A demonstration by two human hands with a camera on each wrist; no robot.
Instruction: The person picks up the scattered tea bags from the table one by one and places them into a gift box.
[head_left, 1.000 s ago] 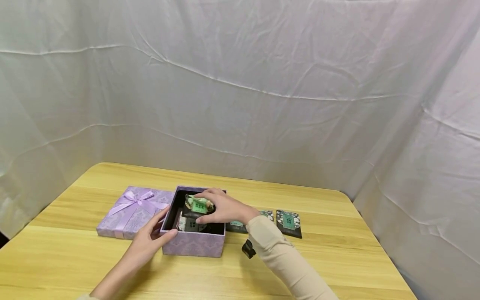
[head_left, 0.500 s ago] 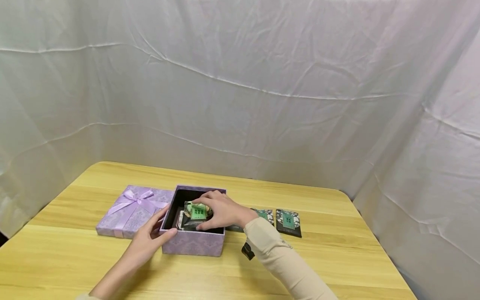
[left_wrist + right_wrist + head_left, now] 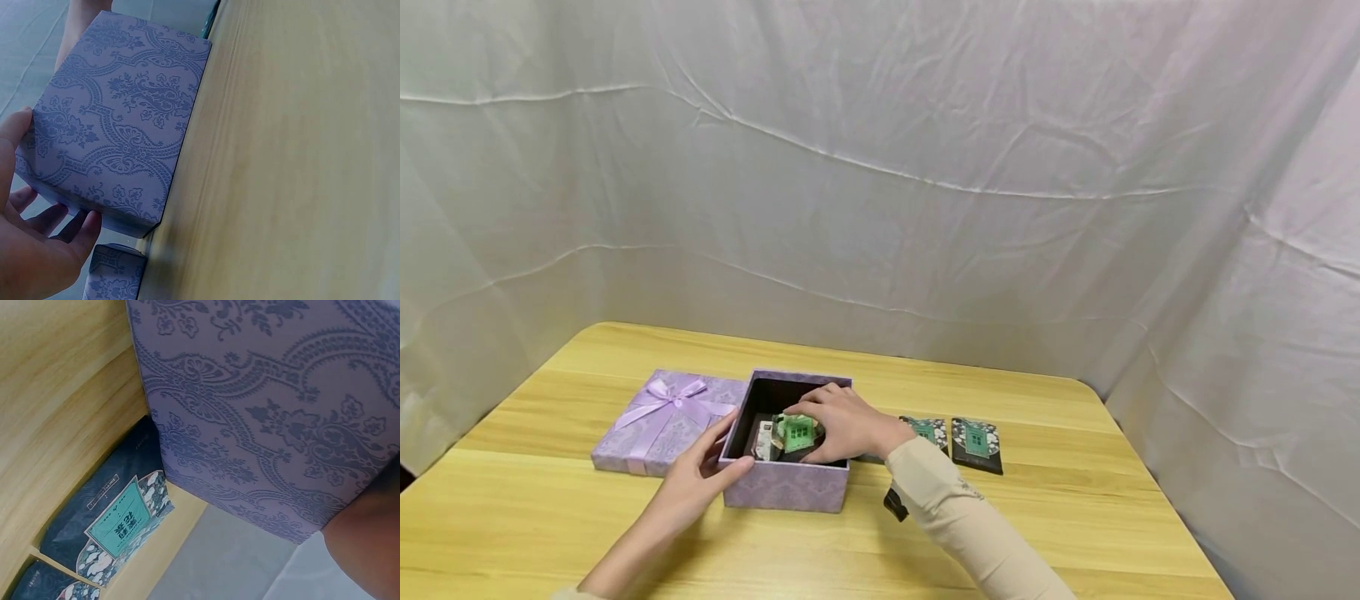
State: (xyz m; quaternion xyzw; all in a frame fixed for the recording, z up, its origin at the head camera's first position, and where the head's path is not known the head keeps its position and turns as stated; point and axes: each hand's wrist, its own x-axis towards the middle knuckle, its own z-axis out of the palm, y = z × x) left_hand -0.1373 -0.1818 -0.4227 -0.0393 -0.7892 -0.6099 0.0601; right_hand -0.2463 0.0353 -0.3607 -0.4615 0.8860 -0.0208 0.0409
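A purple patterned gift box (image 3: 786, 487) with a black inside stands uncovered on the table. My left hand (image 3: 696, 471) grips its near left corner, thumb on the front wall and fingers along the left side; the left wrist view shows this hand (image 3: 44, 250) against the box wall (image 3: 125, 106). Inside the box, my right hand (image 3: 850, 421) pinches a dark tea packet (image 3: 799, 432) with a green label between thumb and fingers. Another packet (image 3: 763, 440) lies beneath it, partly covered. In the right wrist view the box wall (image 3: 269, 412) hides the fingers.
Left of the box lies its purple lid (image 3: 662, 417) with a ribbon bow. To the right are tea packets (image 3: 977, 442) with green labels, one partly behind the right wrist. A small black object (image 3: 895, 504) shows beside the right sleeve. Pale cloth (image 3: 880, 208) hangs behind the table.
My right hand has lowered the tea packet deeper into the box and a little nearer the front, its label now tilted. The left hand has stayed on the corner.
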